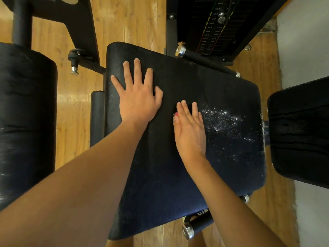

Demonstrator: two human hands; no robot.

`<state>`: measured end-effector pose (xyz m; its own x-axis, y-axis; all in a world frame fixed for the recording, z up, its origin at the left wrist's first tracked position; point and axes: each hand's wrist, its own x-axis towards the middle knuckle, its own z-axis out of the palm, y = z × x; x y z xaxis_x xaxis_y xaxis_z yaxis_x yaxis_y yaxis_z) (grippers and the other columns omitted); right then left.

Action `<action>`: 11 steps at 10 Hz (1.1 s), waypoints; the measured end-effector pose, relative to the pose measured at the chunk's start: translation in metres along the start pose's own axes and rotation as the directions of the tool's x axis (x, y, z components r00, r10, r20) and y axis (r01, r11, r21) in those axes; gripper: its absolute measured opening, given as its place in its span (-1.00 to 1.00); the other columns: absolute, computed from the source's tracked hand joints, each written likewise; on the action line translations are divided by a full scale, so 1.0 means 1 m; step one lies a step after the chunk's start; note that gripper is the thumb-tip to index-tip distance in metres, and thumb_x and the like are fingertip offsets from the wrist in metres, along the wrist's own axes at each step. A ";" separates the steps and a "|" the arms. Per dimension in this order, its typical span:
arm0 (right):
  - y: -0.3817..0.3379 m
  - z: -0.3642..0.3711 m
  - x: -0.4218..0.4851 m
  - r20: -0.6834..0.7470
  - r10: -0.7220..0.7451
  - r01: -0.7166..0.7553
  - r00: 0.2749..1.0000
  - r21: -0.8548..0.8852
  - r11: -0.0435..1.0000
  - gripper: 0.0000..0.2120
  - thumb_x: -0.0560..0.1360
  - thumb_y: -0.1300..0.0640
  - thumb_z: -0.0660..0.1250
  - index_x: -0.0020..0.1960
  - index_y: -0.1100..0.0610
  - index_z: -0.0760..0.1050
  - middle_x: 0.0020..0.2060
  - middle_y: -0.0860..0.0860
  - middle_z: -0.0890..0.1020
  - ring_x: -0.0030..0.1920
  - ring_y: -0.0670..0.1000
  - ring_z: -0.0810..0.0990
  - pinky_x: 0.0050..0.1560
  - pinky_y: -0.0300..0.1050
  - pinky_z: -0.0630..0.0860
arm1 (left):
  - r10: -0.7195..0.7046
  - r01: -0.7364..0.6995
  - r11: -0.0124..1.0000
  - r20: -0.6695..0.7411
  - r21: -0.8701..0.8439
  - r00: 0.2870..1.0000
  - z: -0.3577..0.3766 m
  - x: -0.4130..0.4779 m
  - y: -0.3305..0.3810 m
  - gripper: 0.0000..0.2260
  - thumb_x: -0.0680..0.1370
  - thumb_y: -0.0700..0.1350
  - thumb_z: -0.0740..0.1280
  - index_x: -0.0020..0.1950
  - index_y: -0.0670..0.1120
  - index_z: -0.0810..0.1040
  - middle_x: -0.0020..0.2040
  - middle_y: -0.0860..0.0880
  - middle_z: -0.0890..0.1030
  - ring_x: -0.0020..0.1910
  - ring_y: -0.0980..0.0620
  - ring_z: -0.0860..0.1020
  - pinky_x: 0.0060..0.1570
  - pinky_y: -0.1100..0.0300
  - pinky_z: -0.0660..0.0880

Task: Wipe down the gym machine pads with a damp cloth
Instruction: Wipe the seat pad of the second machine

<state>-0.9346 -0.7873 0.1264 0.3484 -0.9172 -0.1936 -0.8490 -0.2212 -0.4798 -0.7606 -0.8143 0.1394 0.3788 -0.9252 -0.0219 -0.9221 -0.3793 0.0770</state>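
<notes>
While a large black textured seat pad [169,175] bears the left hand [138,100] flat, fingers spread, the right hand [190,129], fingers straight together, covers a pink scrap [176,114], probably the cloth. White speckles [222,120] lie just right of it.

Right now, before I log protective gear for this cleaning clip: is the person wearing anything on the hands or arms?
Nothing shows. The left hand and right hand are bare: no gloves, rings, watch or bracelets are in view, and no sleeve shows anywhere up to the frame's edge.
</notes>
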 end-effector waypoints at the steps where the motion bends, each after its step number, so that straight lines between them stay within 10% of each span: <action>1: -0.001 0.002 -0.026 -0.023 0.004 -0.003 1.000 0.016 1.000 -0.55 0.74 0.05 0.08 0.60 0.11 0.28 0.59 0.01 0.30 0.64 0.09 0.05 0.63 0.06 0.05 | -0.001 0.001 1.000 -0.001 -0.005 1.000 0.001 0.000 0.000 -0.49 0.66 0.15 0.02 0.58 -0.01 0.25 0.67 -0.16 0.10 0.65 -0.25 -0.03 0.49 -0.46 -0.03; 11: -0.001 0.020 -0.102 -0.168 -0.026 0.032 0.985 0.034 0.999 -0.64 0.69 0.12 0.22 0.43 0.20 0.52 0.42 0.09 0.52 0.54 0.19 0.31 0.48 0.23 0.38 | -0.007 0.007 1.000 0.003 0.008 1.000 0.000 0.000 0.000 -0.48 0.65 0.16 0.01 0.58 0.00 0.26 0.67 -0.16 0.10 0.65 -0.25 -0.03 0.49 -0.47 -0.03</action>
<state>-0.9618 -0.6865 0.1294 0.2983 -0.9538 -0.0347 -0.8235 -0.2388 -0.5147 -0.7608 -0.8144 0.1395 0.3849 -0.9226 -0.0249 -0.9200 -0.3857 0.0692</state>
